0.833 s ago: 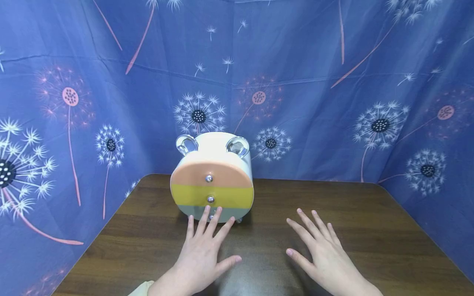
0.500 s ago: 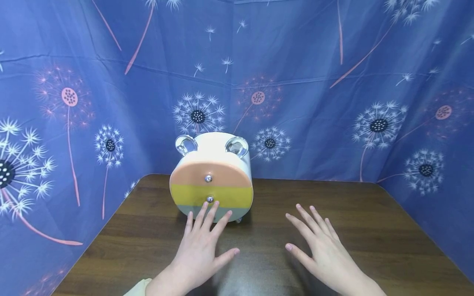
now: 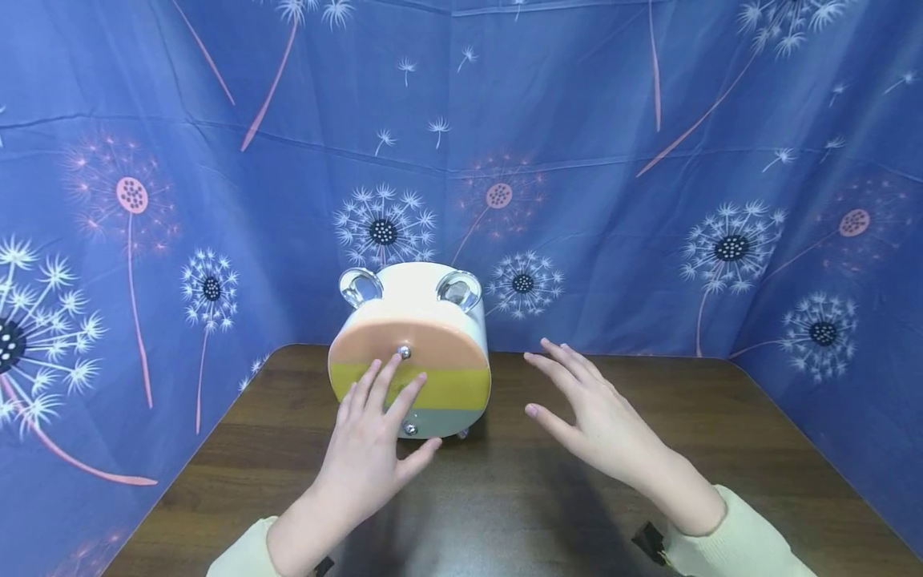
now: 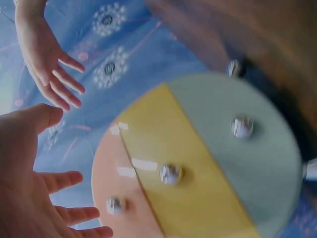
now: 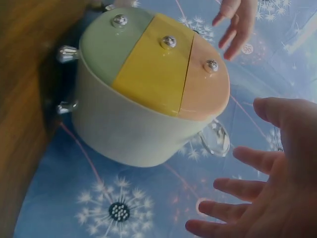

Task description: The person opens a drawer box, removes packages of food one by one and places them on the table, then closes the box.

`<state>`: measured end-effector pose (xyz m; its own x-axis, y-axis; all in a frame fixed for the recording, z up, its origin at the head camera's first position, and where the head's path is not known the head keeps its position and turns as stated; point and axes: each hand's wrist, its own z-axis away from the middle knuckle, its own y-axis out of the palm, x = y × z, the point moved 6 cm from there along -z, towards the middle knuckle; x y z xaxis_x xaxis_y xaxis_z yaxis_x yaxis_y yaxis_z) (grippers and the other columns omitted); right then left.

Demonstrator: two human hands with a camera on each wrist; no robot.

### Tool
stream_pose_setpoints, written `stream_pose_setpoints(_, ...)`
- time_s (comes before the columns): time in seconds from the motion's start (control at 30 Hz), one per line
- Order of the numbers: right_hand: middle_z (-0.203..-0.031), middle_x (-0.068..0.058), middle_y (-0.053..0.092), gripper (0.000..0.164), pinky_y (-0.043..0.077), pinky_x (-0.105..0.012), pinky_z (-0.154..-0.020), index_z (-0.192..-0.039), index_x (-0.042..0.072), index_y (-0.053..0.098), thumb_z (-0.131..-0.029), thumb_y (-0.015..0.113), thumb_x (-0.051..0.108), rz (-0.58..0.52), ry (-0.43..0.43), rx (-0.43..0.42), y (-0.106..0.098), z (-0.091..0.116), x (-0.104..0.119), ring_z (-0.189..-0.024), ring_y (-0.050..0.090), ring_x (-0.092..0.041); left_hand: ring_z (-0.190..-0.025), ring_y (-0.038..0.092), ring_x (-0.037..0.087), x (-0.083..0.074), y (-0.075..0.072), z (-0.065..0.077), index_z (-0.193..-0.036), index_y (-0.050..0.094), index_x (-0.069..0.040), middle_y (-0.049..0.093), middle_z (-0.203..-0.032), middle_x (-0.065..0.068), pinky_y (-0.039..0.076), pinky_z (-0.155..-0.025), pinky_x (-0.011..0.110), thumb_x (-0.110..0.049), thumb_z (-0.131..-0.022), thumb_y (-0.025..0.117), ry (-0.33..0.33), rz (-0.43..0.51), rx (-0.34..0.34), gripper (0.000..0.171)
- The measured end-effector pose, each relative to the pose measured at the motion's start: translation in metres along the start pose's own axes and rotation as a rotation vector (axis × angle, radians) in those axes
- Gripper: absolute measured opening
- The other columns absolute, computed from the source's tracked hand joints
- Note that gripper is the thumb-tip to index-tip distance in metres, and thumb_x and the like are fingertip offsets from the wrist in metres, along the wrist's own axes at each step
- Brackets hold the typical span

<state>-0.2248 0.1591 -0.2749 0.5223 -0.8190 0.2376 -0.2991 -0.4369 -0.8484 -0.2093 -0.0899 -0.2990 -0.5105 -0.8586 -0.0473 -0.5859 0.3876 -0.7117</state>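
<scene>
A round white storage box [image 3: 472,316] with three drawer fronts stands on the table. Its fronts are orange [image 3: 447,343], yellow [image 4: 183,144] and grey-green [image 4: 218,104], each with a silver knob; all look flush. Two silver ears [image 3: 459,290] sit on top, and short silver feet [image 5: 68,53] hold it up. My left hand [image 3: 364,453], fingers spread, overlaps the drawer fronts in the head view; the left wrist view shows its fingertips beside the orange knob [image 4: 115,205], holding nothing. To the box's right, my right hand [image 3: 602,417] is raised with fingers extended and nothing in it.
The brown wooden table [image 3: 505,513] stretches out under both hands. Blue cloth [image 3: 613,200] with a dandelion print hangs behind the table and along both sides. Pale sleeves [image 3: 728,537] cover the forearms, with a dark strap piece [image 3: 649,541] by the right one.
Both hands have moved forward and up; the left has risen from the lower drawer front toward the orange one, the right has come closer to the box. The box stays put.
</scene>
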Motion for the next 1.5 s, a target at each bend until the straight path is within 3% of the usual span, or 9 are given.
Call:
stream_pose_setpoints(0.23, -0.15, -0.002, 0.034, 0.058, 0.042, -0.056, -0.093, -0.14, 0.028, 0.043, -0.088, 0.062, 0.043, -0.057, -0.061, -0.062, 0.006, -0.024, 0.019, -0.135, 0.036, -0.029, -0.133, 0.032, 0.042, 0.03, -0.018, -0.027, -0.135, 0.05, -0.018, 0.036, -0.145, 0.017, 0.03, -0.101, 0.062, -0.043, -0.072, 0.075, -0.02, 0.008, -0.094, 0.072)
stream_pose_setpoints(0.57, -0.138, -0.006, 0.047, 0.049, 0.047, -0.046, -0.093, -0.131, 0.018, 0.054, -0.085, 0.068, 0.03, -0.095, -0.199, -0.2, 0.015, -0.049, 0.047, -0.127, 0.044, -0.025, -0.135, 0.027, 0.042, 0.064, -0.025, -0.061, -0.136, 0.047, -0.018, 0.034, -0.147, 0.018, 0.027, -0.101, 0.065, -0.048, -0.078, 0.07, -0.091, 0.02, -0.068, 0.069)
stream_pose_setpoints(0.83, -0.132, -0.008, 0.052, 0.045, 0.052, -0.038, -0.086, -0.125, 0.016, 0.058, -0.083, 0.07, 0.024, -0.06, -0.341, -0.283, 0.026, -0.066, 0.071, -0.12, 0.05, -0.022, -0.135, 0.026, 0.041, 0.085, -0.031, -0.091, -0.139, 0.046, -0.02, 0.031, -0.149, 0.017, 0.027, -0.101, 0.064, -0.041, -0.082, 0.068, -0.08, 0.093, -0.048, 0.064)
stream_pose_setpoints(1.2, -0.12, -0.008, 0.06, 0.042, 0.045, -0.033, -0.098, -0.117, 0.01, 0.063, -0.077, 0.074, 0.017, 0.038, -0.587, -0.376, 0.051, -0.075, 0.097, -0.112, 0.057, -0.023, -0.124, 0.037, 0.039, 0.104, -0.029, -0.113, -0.132, 0.053, -0.017, 0.043, -0.136, 0.016, 0.032, -0.097, 0.059, -0.034, -0.082, 0.07, -0.055, 0.158, -0.021, 0.055)
stream_pose_setpoints(1.5, -0.111, -0.005, 0.062, 0.036, 0.046, -0.032, -0.093, -0.111, 0.013, 0.064, -0.076, 0.073, 0.016, 0.14, -0.637, -0.461, 0.063, -0.087, 0.104, -0.094, 0.061, -0.02, -0.114, 0.041, 0.043, 0.113, -0.023, -0.129, -0.12, 0.059, -0.013, 0.049, -0.123, 0.017, 0.036, -0.092, 0.057, -0.021, -0.079, 0.073, 0.039, 0.206, 0.032, 0.044)
